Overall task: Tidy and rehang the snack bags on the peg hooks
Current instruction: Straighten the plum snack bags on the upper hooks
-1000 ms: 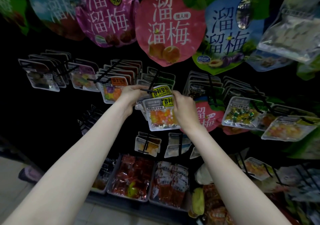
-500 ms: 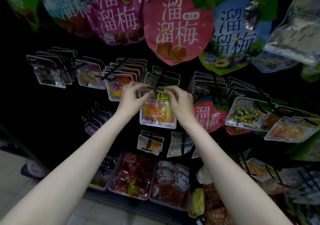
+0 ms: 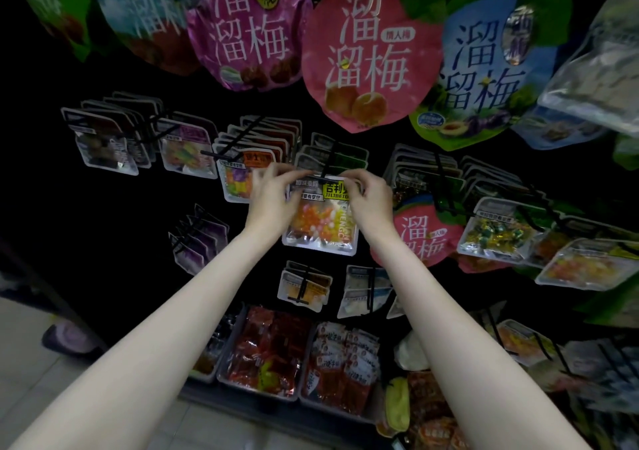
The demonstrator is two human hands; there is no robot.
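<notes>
Head view, looking down along two bare forearms at a dark peg wall of snacks. At the centre of the frame hangs a clear snack bag [image 3: 320,223] with orange and white sweets and a yellow label, its top edge at a black peg hook [image 3: 328,159]. The left hand [image 3: 273,197] pinches the bag's upper left corner between thumb and fingertips; the right hand [image 3: 370,197] pinches the upper right corner, fingers curled over the label. Just left hangs a bag of mixed coloured sweets [image 3: 235,180]. Across the top of the frame hang large plum bags, a pink one [image 3: 370,52] above the hands. In the lower centre sit trays of red packets [image 3: 269,349].
</notes>
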